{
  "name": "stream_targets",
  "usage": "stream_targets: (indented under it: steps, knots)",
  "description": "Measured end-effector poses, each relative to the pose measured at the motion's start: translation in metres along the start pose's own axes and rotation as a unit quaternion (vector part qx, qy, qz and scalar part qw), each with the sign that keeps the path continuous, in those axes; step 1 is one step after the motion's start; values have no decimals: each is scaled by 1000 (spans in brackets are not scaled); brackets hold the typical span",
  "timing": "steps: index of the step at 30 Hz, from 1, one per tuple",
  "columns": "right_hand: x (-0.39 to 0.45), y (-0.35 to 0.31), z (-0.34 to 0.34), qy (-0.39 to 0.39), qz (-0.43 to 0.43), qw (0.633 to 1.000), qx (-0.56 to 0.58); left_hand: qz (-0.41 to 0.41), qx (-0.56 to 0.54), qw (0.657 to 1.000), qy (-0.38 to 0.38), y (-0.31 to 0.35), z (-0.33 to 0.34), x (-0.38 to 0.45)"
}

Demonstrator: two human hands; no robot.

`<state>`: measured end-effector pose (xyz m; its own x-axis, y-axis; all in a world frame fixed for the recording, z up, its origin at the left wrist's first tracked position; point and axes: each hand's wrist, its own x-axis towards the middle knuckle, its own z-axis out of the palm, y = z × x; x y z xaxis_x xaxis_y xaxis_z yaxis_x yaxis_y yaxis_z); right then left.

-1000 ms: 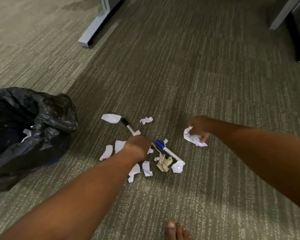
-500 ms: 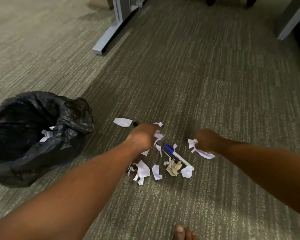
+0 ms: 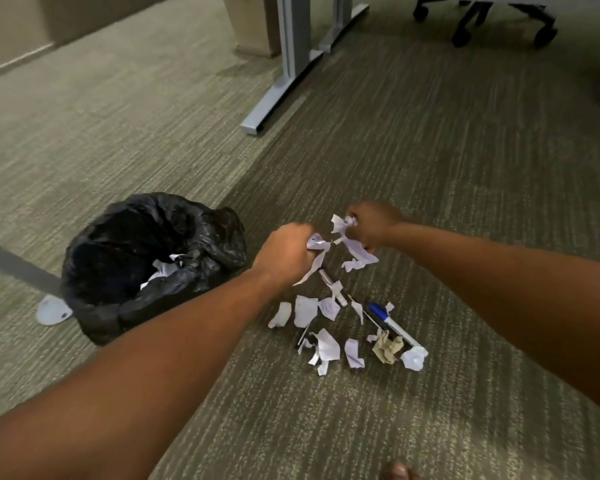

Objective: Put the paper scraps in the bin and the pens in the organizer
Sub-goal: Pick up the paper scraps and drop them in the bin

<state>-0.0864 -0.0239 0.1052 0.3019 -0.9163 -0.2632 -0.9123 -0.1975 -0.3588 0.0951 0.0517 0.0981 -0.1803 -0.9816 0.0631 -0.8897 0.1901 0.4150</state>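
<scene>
Both hands are raised above the carpet, side by side. My left hand point(image 3: 286, 252) is closed on white paper scraps point(image 3: 315, 252) that trail downward. My right hand point(image 3: 371, 225) grips more white scraps point(image 3: 355, 251). Below them several white scraps point(image 3: 305, 311) and a crumpled brown scrap point(image 3: 387, 348) lie on the floor. A blue-capped marker point(image 3: 390, 322) and a thin black pen point(image 3: 333, 289) lie among them. The bin point(image 3: 201, 271), lined with a black bag, stands to the left of my left hand with white scraps inside. No organizer is in view.
A grey desk leg and foot point(image 3: 284, 81) stand behind the bin. Chair casters point(image 3: 465, 32) are at the top right. A small white disc point(image 3: 51, 311) lies left of the bin. A toe point(image 3: 399, 471) shows at the bottom edge.
Both hands have lifted off the floor with paper scraps and drawn together. The camera view has tilted up, showing more of the desk leg and chair.
</scene>
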Motion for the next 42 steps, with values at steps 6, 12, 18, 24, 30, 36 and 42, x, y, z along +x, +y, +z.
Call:
stream_targets:
  steps: [6, 12, 18, 24, 30, 36, 42]
  knots:
    - [21, -86, -17, -6, -3, 992, 129, -9, -26, 994, 106, -35, -48, -9]
    - [27, -168, -32, 112, -75, 969, 206, -79, -87, 954, 274, -78, -102, -26]
    - [25, -242, -15, 109, -141, 954, 242, -179, -66, 927, 321, -130, -134, -60]
    - [25, -284, 6, 18, -166, 943, 289, -206, -1, 949, 239, -154, -136, -88]
    - [28, -282, 22, 11, -196, 969, 151, -258, 28, 943, 207, -170, -120, -104]
    - [38, -243, 18, 57, -196, 977, 59, -230, 9, 947, 227, -156, -109, -96]
    - [60, -168, 19, 37, -107, 993, 30, -139, -102, 943, 283, -111, -85, -54]
